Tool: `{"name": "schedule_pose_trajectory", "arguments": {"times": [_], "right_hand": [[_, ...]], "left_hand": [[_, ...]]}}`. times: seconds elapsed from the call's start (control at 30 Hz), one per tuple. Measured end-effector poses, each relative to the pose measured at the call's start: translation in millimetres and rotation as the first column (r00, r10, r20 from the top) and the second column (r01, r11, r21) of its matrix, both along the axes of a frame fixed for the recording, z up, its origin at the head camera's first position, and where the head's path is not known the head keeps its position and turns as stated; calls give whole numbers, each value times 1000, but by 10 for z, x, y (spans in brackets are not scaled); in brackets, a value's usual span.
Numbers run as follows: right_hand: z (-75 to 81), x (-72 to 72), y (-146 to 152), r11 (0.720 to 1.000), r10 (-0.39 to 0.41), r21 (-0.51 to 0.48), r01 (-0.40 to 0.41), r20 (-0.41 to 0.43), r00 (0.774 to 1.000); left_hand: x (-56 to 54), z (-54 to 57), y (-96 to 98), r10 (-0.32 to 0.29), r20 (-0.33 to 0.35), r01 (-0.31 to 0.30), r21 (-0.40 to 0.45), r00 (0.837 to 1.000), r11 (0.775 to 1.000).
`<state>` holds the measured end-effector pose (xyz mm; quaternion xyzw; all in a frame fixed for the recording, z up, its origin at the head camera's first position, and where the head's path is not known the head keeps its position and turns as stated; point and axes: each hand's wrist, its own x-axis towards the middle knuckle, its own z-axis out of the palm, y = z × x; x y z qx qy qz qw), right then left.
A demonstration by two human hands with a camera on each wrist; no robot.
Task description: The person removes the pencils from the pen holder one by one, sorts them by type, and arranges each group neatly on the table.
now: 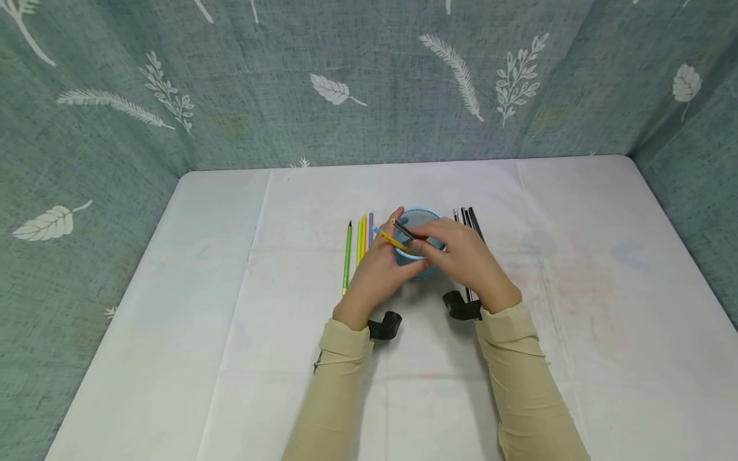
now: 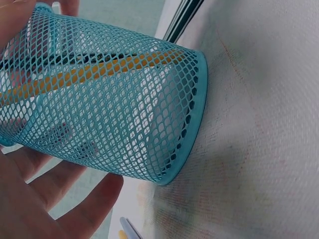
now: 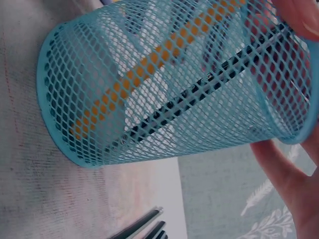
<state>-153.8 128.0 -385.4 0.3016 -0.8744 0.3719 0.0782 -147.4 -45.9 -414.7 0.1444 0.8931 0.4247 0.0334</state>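
Note:
A light-blue mesh pencil cup (image 1: 423,221) stands on the white-covered table, its base towards the cloth in the left wrist view. My left hand (image 1: 375,269) holds it round the side, thumb in front and fingers behind. Inside leans a yellow pencil (image 1: 392,239), its blue end sticking out over the rim towards my left hand. My right hand (image 1: 461,250) is over the cup's mouth, pinching a black pencil (image 1: 401,228) between thumb and fingers. Through the mesh in the right wrist view, the black pencil (image 3: 189,94) slants down towards the base beside the yellow one.
Left of the cup lie a green pencil (image 1: 348,256), yellow ones (image 1: 364,230) and a purple one (image 1: 371,221). Several black pencils (image 1: 474,221) lie to the right, partly under my right hand. A grey-green leaf-patterned curtain (image 1: 369,128) hangs behind the table.

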Motion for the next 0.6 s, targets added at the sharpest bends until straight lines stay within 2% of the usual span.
{"name": "schedule_pose_trajectory", "arguments": {"times": [0.2,0.33,0.43,0.6], "right_hand": [[15,2,44,995,-76,-70,70,-86,993],[37,-9,75,977,-150,-173,125,-143,978],[42,-26,103,953,-201,-256,161,-138,970],[48,-36,151,909,-255,-357,214,-74,964]], "left_hand": [[23,8,11,41,33,-41,-17,999,999],[17,6,25,53,27,-53,-13,998,999],[10,5,31,56,20,-56,-16,998,998],[12,3,37,70,25,-70,-13,997,997]]}}
